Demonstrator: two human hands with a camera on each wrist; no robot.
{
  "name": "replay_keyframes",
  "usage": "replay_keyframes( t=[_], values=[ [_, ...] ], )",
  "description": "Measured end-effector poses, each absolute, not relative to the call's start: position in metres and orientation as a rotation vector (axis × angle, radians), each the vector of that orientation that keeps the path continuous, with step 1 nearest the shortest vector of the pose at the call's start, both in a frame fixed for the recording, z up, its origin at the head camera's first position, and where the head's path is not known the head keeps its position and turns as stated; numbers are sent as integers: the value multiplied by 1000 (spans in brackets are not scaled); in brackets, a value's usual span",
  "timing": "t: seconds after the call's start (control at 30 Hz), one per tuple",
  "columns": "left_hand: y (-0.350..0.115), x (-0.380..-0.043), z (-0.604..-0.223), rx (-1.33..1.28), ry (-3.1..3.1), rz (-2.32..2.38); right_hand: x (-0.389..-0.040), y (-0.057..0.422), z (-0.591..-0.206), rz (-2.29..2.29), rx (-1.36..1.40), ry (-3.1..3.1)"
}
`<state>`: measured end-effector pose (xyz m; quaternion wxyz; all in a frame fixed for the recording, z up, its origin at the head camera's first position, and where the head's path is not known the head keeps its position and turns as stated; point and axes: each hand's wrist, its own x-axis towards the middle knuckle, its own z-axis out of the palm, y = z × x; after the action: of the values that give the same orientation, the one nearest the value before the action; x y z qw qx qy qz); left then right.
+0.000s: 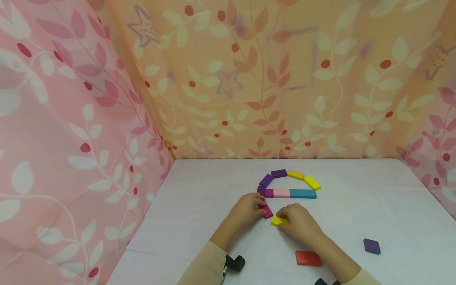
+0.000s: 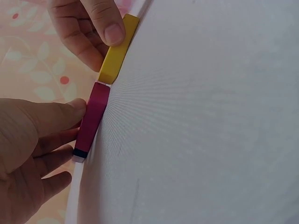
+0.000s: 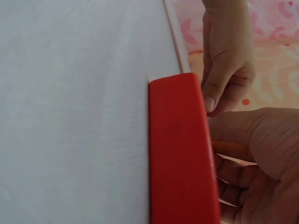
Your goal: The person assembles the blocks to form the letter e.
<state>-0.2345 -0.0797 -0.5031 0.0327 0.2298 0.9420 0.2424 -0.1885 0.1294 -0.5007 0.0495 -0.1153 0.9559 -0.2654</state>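
Note:
My left hand (image 1: 245,210) holds a magenta block (image 1: 268,212) between thumb and fingers, flat on the white table. Thumb and fingertips of my right hand (image 1: 301,223) pinch a yellow block (image 1: 276,221), partly covered by the hand. In the left wrist view the yellow block (image 2: 117,53) lies end to end with the magenta block (image 2: 95,109). Above the left hand, a dark purple block (image 1: 261,190) starts an arc of purple, orange and yellow blocks. Inside the arc runs a straight row of a small magenta, a pink (image 1: 281,193) and a blue block (image 1: 303,193).
A red block (image 1: 308,258) lies below the right forearm and looms large in the right wrist view. Farther right is a lone purple block (image 1: 372,246). Behind the white table (image 1: 199,178) hangs a patterned curtain (image 1: 231,111), with another along the left side.

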Motion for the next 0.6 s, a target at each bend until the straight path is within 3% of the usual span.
replay_keyframes(
  t=[0.6],
  values=[
    [-79,-236,-506,686,2906,741,-189,129,-504,-836,-360,2918]
  ],
)
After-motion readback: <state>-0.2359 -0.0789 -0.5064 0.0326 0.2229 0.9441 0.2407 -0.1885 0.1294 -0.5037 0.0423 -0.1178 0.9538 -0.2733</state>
